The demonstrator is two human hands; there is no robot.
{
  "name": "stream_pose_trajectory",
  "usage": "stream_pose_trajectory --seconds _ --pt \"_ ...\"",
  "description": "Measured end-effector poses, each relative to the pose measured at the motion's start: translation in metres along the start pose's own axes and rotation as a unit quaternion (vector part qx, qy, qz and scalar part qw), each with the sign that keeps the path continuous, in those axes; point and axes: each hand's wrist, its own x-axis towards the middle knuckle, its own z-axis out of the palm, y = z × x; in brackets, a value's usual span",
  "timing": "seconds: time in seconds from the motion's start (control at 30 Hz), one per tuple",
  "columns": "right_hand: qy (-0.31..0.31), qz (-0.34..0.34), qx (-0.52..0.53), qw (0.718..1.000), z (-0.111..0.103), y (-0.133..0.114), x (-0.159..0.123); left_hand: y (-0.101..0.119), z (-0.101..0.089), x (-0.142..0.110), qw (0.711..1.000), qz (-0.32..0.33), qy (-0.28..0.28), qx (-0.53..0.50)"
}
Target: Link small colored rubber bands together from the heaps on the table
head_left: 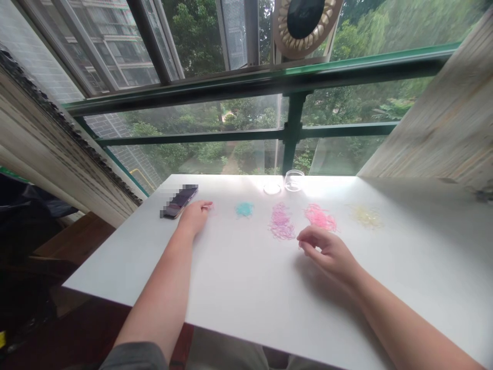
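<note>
Small piles of thin loops lie in a row on the white table (pixel 239 277): a teal pile (pixel 244 209), a purple-pink pile (pixel 281 223), a brighter pink pile (pixel 320 217) and a pale yellow pile (pixel 367 216). My left hand (pixel 193 216) rests flat on the table beside a dark phone (pixel 180 201), fingers stretched toward the teal pile. My right hand (pixel 326 250) hovers just below the two pink piles, fingers curled together in a pinch; what they hold is too small to make out.
A clear round container (pixel 294 180) and its lid (pixel 272 188) sit at the table's far edge by the window. Green window rail (pixel 292 128) runs behind. A wooden stool or floor lies left of the table.
</note>
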Motion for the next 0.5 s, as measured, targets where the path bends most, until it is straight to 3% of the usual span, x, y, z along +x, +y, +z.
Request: stream_pose_trajectory --seconds 0.2,0.5 --pt "0.002 -0.006 -0.014 1.0 -0.0008 -0.0008 0.0002 0.0021 -0.0019 -0.0002 0.998 0.058 0.004 -0.01" --pt "-0.001 -0.005 -0.023 1.0 -0.0007 0.002 -0.0004 0.0055 -0.0029 -0.0033 0.997 0.057 0.0 -0.048"
